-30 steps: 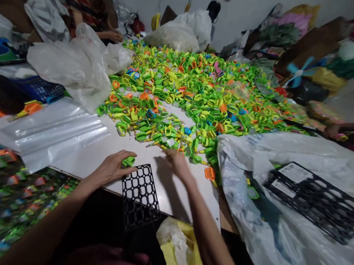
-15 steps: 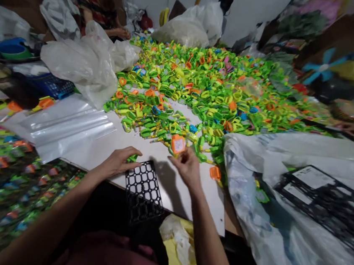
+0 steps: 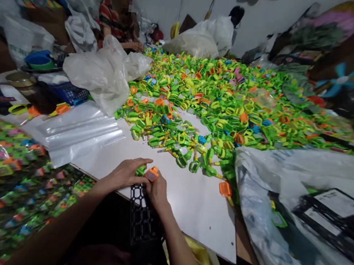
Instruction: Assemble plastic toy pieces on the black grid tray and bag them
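Note:
My left hand (image 3: 126, 172) is closed on a small green plastic piece (image 3: 140, 170) at the far end of a black grid tray (image 3: 142, 219). Just beside it, my right hand (image 3: 157, 188) grips an orange piece (image 3: 152, 173) with a pale face. The tray hangs over the table's near edge, partly covered by my right hand and wrist. Another orange piece (image 3: 225, 189) lies on the white board (image 3: 188, 205) to the right. A large pile of green, yellow and orange pieces (image 3: 194, 88) spreads behind my hands.
Clear plastic sheets (image 3: 83, 133) and a crumpled bag (image 3: 99, 76) lie left. On the right, a white plastic bag (image 3: 253, 191) stands beside another black tray (image 3: 335, 216). Filled rows of colourful pieces (image 3: 31, 193) are at lower left. A person (image 3: 119, 21) sits at the back left.
My right hand has brought the orange piece from the pile's edge down and left, beside my left hand at the tray. The view has shifted, with the scene now lower and further right.

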Motion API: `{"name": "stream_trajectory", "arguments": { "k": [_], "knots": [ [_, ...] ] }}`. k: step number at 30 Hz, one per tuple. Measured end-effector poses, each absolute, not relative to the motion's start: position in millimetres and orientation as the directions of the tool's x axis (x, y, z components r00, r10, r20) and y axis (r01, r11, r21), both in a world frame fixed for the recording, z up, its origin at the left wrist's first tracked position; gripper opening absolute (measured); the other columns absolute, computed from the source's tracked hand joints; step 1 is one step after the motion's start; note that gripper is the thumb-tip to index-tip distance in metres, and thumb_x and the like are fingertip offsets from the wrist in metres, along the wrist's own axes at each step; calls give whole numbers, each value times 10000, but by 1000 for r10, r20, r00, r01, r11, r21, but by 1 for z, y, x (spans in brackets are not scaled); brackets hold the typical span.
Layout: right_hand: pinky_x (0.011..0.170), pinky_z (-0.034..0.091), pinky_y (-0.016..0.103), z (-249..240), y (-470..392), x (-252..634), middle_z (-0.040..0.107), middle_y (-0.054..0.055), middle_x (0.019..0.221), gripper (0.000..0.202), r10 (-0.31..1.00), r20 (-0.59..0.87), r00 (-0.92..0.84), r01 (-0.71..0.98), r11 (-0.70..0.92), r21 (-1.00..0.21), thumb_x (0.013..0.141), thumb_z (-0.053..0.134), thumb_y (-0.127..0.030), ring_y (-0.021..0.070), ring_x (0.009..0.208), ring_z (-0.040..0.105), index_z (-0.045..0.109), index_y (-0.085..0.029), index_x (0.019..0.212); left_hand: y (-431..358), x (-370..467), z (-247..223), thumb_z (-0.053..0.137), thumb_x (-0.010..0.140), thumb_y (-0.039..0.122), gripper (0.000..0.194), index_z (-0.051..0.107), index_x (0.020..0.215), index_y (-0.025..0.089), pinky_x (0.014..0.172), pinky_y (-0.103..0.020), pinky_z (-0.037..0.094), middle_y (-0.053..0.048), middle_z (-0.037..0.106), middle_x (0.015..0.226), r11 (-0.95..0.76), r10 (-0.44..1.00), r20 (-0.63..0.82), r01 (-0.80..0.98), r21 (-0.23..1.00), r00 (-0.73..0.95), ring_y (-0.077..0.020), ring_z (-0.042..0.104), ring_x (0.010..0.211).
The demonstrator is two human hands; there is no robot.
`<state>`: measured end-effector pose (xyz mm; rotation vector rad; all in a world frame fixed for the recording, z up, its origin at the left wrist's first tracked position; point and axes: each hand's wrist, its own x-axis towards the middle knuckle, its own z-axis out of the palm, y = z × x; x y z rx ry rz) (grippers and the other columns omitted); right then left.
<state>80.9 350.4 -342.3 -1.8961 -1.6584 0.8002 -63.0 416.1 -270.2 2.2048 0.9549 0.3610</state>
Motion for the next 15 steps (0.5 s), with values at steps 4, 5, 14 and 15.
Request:
{"name": "stream_trajectory", "arguments": {
  "k": [4,5,14,15],
  "knots": [
    [804,485,271,-341,364,62,671,70,1014,290,990,-122,76,756,-137,-640,867,484,-168,199,892,623,668,-210,1087,424,-59,-270,639,819,535,494,647,1214,240,860,-316,513,-57,710,1136,-482,806,1,655,582,592,-251,675,993],
    [791,485,266,-340,369,64,678,62,993,280,992,-119,51,752,-116,-649,865,490,-165,194,875,623,674,-208,1072,427,-60,-271,633,822,536,459,672,1170,240,834,-308,517,-52,722,1097,-480,821,13,679,556,570,-250,684,966],
    [898,450,338,-286,466,223,611,147,1219,442,994,-44,97,966,-105,-236,815,482,-10,250,1079,570,637,-149,1204,426,-76,-267,625,823,558,534,609,1255,245,829,-311,530,-42,699,1148,-488,823,30,678,549,568,-235,681,985],
    [934,430,359,-282,476,232,585,165,1255,412,996,-51,77,985,-84,-151,816,471,1,268,1129,542,661,-134,1156,426,-77,-262,624,824,567,584,566,1306,243,886,-326,520,-55,661,1238,-499,818,54,659,563,572,-241,655,1064]
  ]
}}
